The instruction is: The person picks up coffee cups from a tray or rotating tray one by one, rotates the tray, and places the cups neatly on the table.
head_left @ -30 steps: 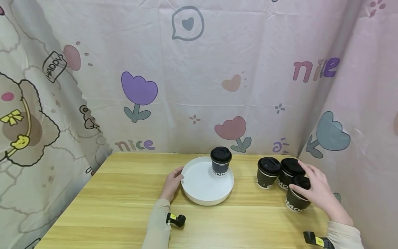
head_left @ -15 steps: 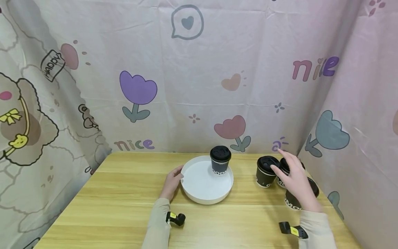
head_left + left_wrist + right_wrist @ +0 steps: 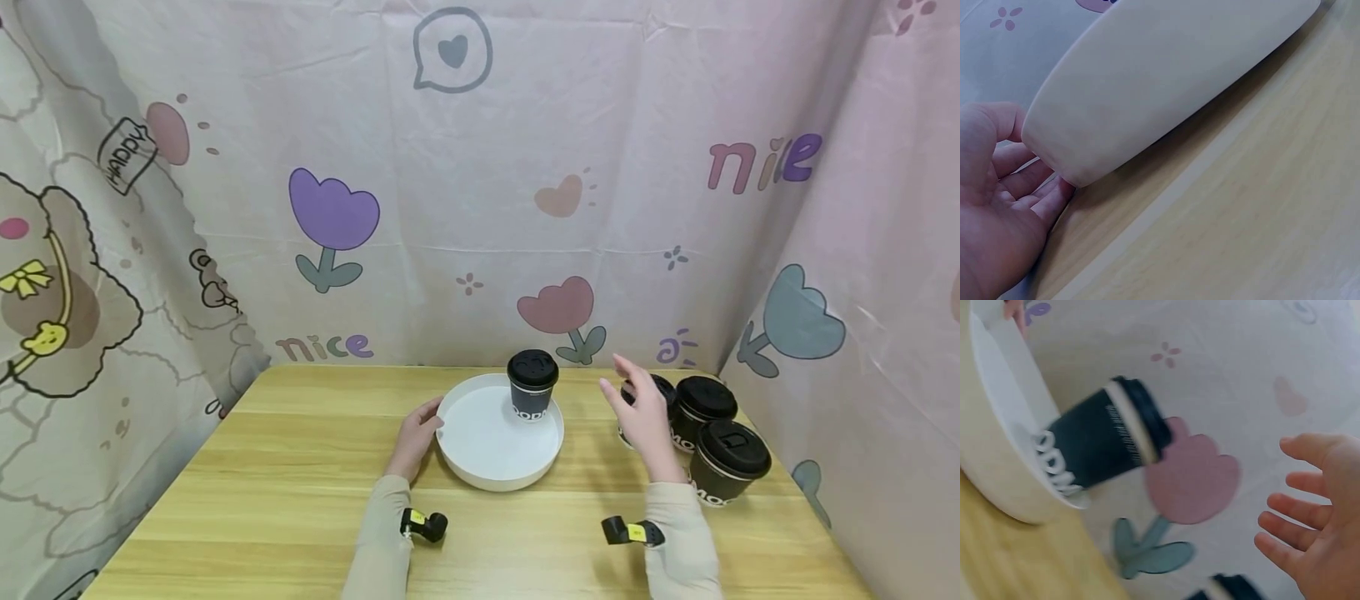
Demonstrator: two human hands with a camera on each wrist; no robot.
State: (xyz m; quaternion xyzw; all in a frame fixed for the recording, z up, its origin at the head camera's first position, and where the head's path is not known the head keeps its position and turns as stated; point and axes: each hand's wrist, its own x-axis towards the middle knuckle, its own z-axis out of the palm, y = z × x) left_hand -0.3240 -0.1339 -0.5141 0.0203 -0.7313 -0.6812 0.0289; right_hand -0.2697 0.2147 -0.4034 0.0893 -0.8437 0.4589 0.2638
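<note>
A round white tray (image 3: 491, 450) with a low rim lies on the table, and one black-lidded paper coffee cup (image 3: 532, 387) stands upright at its back right. My left hand (image 3: 415, 435) grips the tray's left edge; in the left wrist view the fingers (image 3: 1029, 178) bend against its outer wall. Raised and holding nothing, my right hand (image 3: 647, 417) has its fingers spread and partly covers a coffee cup behind it. Two more coffee cups, a middle one (image 3: 705, 404) and a nearer one (image 3: 729, 458), stand close by to the right.
The wooden table (image 3: 285, 483) extends left and in front of the tray. A printed curtain (image 3: 450, 208) hangs behind the table and along both sides. The cup group stands near the table's right edge.
My right hand has left the nearest cup of the right group and moved left, past the other cups. The left hand and the tray have stayed in place.
</note>
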